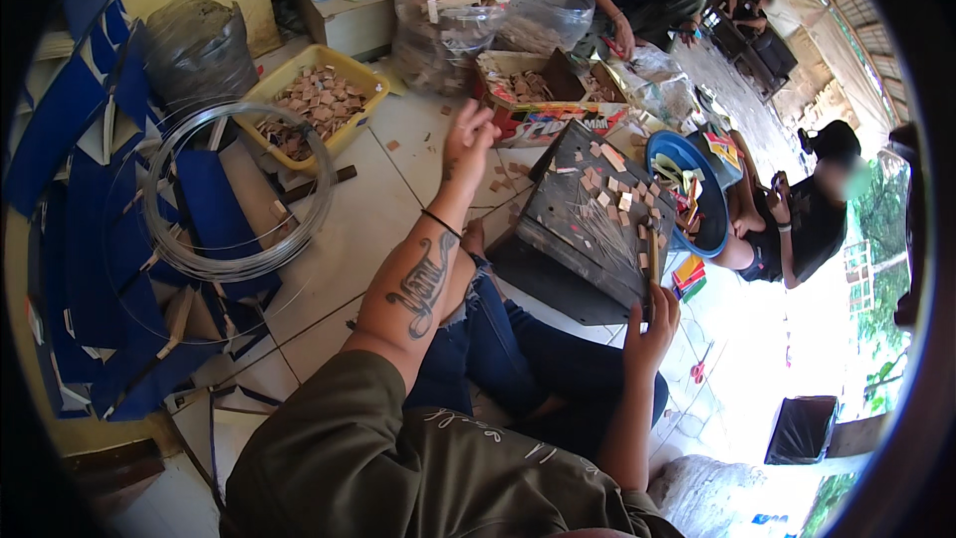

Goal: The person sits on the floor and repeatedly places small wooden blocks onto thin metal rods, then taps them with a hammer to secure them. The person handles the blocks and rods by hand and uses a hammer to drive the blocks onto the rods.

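My left hand [468,141] is raised over the tiled floor, left of a black box [558,239]. Its fingers are apart and I see nothing in them. At the box's near right corner, my right hand [651,331] closes its thumb and fingers around the lower end of a thin wooden strip [653,257]. That strip lies along the box's right edge. Small square wood pieces [625,201] and several thin wires [601,231] are scattered over the dark, tilted top of the box.
To the left are a wire coil [164,229], blue panels [75,279] and a yellow tub [373,100] of wood squares. Beyond the box stand a printed carton [558,125] and clear bags of wood pieces [438,40]. A blue basin [712,229] and seated co-workers [807,224] are to the right.
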Motion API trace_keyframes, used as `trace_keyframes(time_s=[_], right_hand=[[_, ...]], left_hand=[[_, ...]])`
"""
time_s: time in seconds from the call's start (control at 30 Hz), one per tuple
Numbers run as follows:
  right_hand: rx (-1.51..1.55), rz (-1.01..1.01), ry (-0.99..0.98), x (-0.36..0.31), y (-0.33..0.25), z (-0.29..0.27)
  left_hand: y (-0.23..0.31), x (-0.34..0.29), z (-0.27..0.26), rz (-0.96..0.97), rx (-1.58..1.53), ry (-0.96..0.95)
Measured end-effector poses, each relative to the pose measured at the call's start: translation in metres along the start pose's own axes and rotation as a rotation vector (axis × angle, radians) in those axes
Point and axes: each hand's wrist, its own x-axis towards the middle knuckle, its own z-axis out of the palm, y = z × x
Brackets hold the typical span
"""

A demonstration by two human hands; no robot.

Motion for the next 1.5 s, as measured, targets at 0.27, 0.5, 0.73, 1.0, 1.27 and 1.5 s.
trace_keyframes(time_s=[0.27,0.5,0.73,1.0,1.27,1.5], right_hand=[[-0.304,-0.066,-0.308,0.072,0.009,0.055],[-0.221,-0.028,-0.198,0.091,0.013,0.084],[0.164,0.036,-0.089,0.097,0.021,0.062],[0.408,0.181,-0.223,0.106,0.043,0.015],[0.699,0.287,0.017,0.107,0.049,-0.012],[0.485,0.150,0.073,0.102,0.054,-0.013]], left_hand=[[0.008,-0.043,0.036,0.294,0.896,-0.705],[0.022,-0.046,0.052,0.459,1.032,-0.535],[0.007,-0.038,0.090,0.490,1.141,-0.614],[-0.031,-0.032,0.188,0.502,1.372,-0.998],[-0.040,-0.065,0.192,0.671,1.611,-0.940],[-0.035,-0.060,0.191,0.315,1.393,-0.933]])
